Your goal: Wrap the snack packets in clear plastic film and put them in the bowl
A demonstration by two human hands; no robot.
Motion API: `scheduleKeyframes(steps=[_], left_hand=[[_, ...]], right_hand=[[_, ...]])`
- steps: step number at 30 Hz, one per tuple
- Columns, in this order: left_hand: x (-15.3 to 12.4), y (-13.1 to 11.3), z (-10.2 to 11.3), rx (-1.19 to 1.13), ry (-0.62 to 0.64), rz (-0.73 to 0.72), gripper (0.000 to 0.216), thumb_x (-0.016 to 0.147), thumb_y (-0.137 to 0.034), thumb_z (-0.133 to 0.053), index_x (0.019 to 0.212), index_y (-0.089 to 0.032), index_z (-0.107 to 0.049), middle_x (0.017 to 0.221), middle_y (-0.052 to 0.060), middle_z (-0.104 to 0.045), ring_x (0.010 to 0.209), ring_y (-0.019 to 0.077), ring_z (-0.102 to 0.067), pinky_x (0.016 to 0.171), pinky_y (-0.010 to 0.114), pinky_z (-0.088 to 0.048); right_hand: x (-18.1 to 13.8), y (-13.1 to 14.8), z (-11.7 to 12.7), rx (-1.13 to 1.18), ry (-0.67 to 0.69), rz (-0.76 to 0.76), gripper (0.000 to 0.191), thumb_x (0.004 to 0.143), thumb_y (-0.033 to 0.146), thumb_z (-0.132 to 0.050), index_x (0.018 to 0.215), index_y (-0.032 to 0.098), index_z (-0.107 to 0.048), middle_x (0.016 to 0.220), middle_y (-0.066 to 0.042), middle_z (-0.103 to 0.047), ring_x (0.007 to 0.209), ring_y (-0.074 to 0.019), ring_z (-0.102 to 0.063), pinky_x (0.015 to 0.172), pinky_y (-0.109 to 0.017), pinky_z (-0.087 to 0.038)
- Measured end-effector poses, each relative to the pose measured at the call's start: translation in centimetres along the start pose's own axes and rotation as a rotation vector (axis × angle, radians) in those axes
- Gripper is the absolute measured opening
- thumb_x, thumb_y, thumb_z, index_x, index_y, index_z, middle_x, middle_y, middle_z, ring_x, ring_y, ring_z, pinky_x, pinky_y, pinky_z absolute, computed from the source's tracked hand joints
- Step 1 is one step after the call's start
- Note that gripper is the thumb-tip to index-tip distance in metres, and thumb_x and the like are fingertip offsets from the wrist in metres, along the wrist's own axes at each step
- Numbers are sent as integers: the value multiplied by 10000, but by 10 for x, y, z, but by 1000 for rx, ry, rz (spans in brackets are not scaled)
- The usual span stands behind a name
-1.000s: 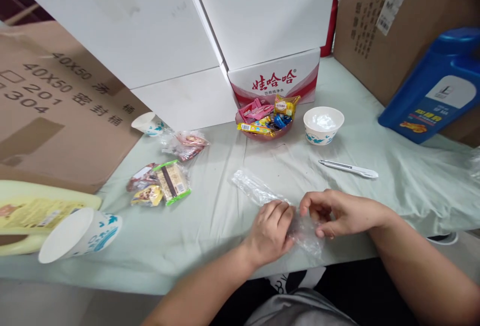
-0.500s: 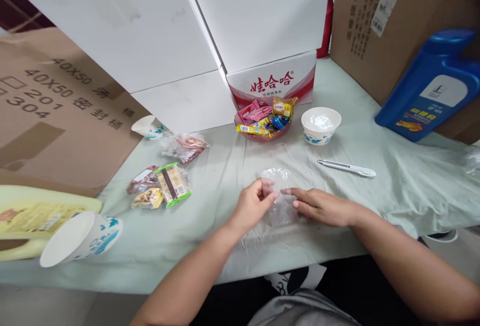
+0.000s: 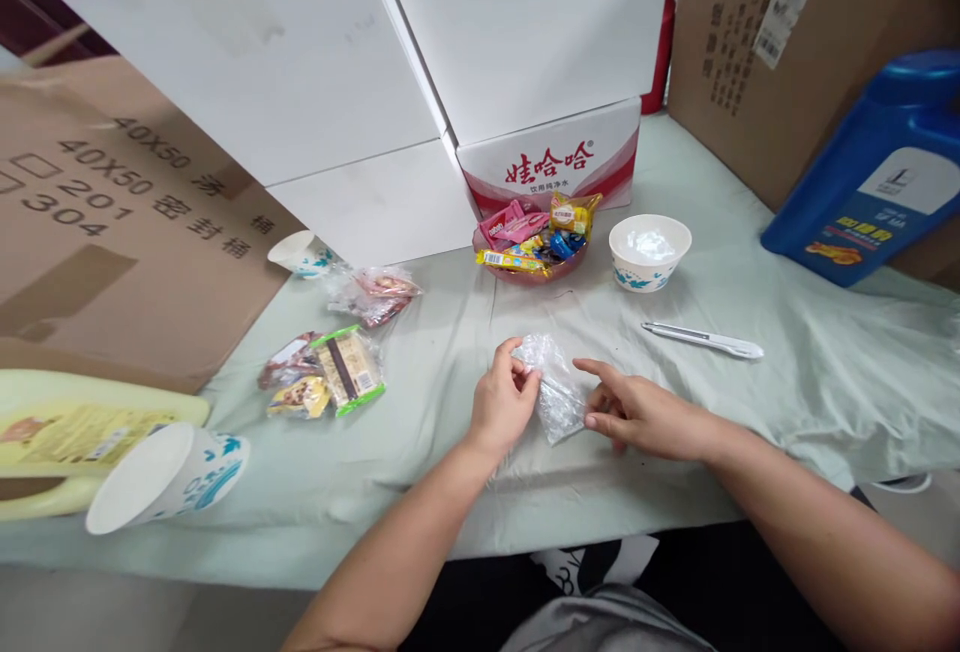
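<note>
A small clear plastic bag [image 3: 556, 389] lies crumpled on the pale green cloth between my hands. My left hand [image 3: 504, 404] pinches its upper left edge with thumb and fingers closed. To the right, my right hand [image 3: 637, 414] has its fingers stretched out, and the fingertips touch the bag's right side. Whether the bag holds anything cannot be made out.
A red bowl of wrapped candies [image 3: 534, 238] and a white paper bowl [image 3: 649, 252] stand behind the hands, with a white utility knife [image 3: 703, 339] to the right. Snack packets [image 3: 324, 370] and a tipped paper cup [image 3: 166, 473] lie left. White cartons, brown boxes and a blue jug [image 3: 876, 170] ring the table.
The bag went from a long strip near the table's front edge to a small crumpled wad farther in. Both hands moved forward with it, and the right hand's fingers spread out.
</note>
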State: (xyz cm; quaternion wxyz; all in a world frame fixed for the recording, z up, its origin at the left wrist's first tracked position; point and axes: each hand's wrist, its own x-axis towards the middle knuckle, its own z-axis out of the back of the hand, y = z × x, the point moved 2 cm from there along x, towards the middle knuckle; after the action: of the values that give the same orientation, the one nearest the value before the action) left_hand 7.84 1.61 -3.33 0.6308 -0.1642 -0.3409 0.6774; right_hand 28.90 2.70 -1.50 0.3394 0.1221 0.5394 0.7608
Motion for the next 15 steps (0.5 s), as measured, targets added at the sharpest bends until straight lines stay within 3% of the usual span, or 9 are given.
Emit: scheduleKeyframes(steps=[6,15], left_hand=[[0,1,-2,10,5,-13,378,819,-208,-613,1178,-206,-497,787,-23,-629,684,145,-623,717,281,-497],[0,5,-3,-6,-23,-42,339,838,-170,-574,1165,-191,-488,825,-6,-616,732,149,-633,738,282,-498]], right_hand=[[0,3,-3,-229,-94,44,528,854,216,-555,1365,168,-433,827,-12,-679,718,-157,-620,653,-268,-444],[2,8,-8,-524,-217,97,421,866,205,-541,1281,145,-514,808,-51,-690,851,-226,-618,746,-327,-441]])
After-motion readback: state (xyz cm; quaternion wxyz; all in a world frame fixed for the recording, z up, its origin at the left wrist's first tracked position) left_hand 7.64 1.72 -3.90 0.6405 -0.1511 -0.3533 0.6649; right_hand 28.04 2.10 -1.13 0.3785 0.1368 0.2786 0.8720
